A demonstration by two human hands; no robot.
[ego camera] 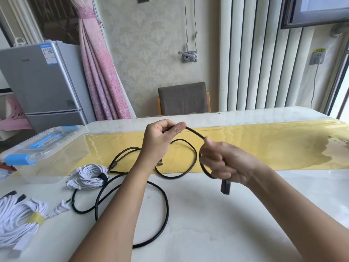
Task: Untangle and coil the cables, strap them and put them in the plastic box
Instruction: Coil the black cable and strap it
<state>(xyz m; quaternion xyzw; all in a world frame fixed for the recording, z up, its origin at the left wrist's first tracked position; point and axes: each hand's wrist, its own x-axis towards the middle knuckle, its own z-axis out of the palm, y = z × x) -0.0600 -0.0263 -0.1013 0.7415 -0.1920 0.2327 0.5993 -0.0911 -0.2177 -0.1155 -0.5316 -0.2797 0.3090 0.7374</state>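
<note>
Plastic box (40, 148) left of cables (132, 186).

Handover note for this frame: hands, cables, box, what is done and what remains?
Left hand pinches the black cable; right hand grips it near its plug, first loop formed. The rest lies loose on the table.
Done: white coil with black strap and white coil with yellow strap, both on the table.
Left: coil and strap the black cable, open the closed plastic box, load all.
</note>
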